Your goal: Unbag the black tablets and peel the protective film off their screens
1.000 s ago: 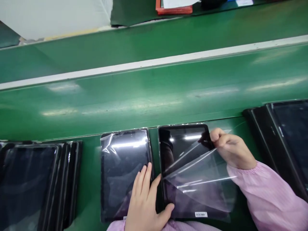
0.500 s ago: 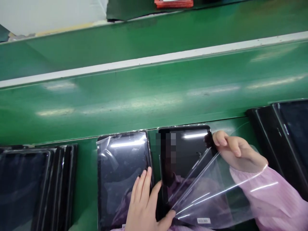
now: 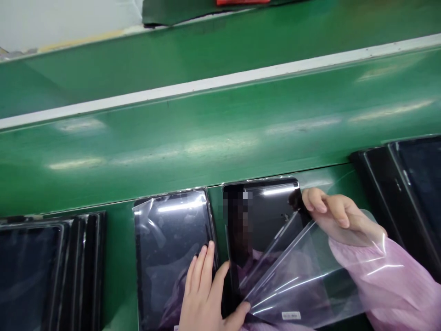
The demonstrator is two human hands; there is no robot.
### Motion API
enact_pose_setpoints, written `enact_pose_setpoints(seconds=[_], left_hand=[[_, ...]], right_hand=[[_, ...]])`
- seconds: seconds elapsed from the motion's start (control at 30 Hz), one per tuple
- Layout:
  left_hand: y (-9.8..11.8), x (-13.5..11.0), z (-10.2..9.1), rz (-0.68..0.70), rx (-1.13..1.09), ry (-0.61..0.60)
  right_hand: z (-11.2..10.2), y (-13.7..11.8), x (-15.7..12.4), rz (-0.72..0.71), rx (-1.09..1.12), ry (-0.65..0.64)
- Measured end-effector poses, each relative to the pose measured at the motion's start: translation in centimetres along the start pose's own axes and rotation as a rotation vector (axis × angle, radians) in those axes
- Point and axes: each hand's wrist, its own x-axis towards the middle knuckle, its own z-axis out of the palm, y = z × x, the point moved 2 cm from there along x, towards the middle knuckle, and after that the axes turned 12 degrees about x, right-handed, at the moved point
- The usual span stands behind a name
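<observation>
Tablet under work point(image 3: 268, 230) lies on the green worktop point(image 3: 119, 276), right of a second tablet point(image 3: 168, 248), a narrow gap between them. Screen faces up; long axis runs away from the wearer, far end leaning slightly left. Clear film point(image 3: 310, 289) is raised from its right side, folded diagonally from the near-left part toward the far-right corner. Right hand point(image 3: 339, 216): fingers curled at that corner, holding the film; exact pinch point hard to make out. Left hand point(image 3: 206, 294): open, fingers spread, fingertips at the second tablet's right edge, index finger at the worked tablet's left edge, thumb on its near-left part; nothing gripped. Near end of the worked tablet partly obscured by film and thumb; label point(image 3: 291, 316) there unreadable. Pixel blocks mask part of its far-left screen. Second tablet's near end, left stack point(image 3: 31, 271) and right stack point(image 3: 382, 188) are cut off by the frame. Versus 1.0 s ago: film spreads farther right, now over the pink sleeve point(image 3: 389, 276); fold's lower end has shifted nearer the left thumb.
</observation>
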Motion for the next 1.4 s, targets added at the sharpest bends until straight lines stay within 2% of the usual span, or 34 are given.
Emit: enact_pose_setpoints(seconds=[0.1,0.37,0.57,0.63,0.77,0.87,0.97,1.07,1.13,1.2,1.23,1.3,1.4], left_hand=[[-0.3,-0.3,0.2,0.011,0.0,-0.011],[-0.9,-0.8,1.1,-0.007,-0.034,0.014],[-1.1,-0.7,1.0,-0.01,-0.025,-0.024],[-1.2,-0.4,0.6,0.047,0.019,-0.051],[-1.2,0.3,-0.5,0.148,0.097,-0.08],[-0.9,0.6,-0.9,0.129,0.094,-0.092],[-0.8,0.7,-1.0,0.11,0.071,-0.109],[-0.9,0.7,-0.9,0.067,0.028,-0.126],[-0.8,0.8,-0.8,0.033,-0.012,-0.127],[-0.6,0.8,-0.6,0.002,-0.056,-0.113],[-0.4,0.8,-0.6,-0.015,-0.081,-0.101],[-0.1,0.9,-0.4,-0.05,-0.137,-0.073],[0.6,1.2,-0.4,-0.116,-0.214,-0.052]], right_hand=[[0.9,-1.0,0.1,-0.016,0.076,-0.131],[1.4,-4.1,-1.3,-0.024,0.054,-0.471],[3.1,-6.1,-2.6,-0.061,0.086,-0.586],[3.9,-6.3,-2.2,-0.058,0.019,-0.504],[6.1,-5.6,-0.3,0.055,-0.123,-0.095],[8.4,-5.1,1.2,0.034,-0.105,-0.02],[9.4,-4.9,2.0,0.021,-0.136,0.051],[8.2,-5.1,1.5,-0.023,-0.287,0.151],[6.5,-5.0,0.4,-0.031,-0.514,0.26],[4.9,-4.4,-1.4,0.04,-0.762,0.383],[4.4,-3.9,-2.5,0.082,-0.81,0.408],[4.0,-2.6,-4.7,0.141,-0.846,0.392],[4.7,-0.8,-7.3,0.165,-0.874,0.329]])
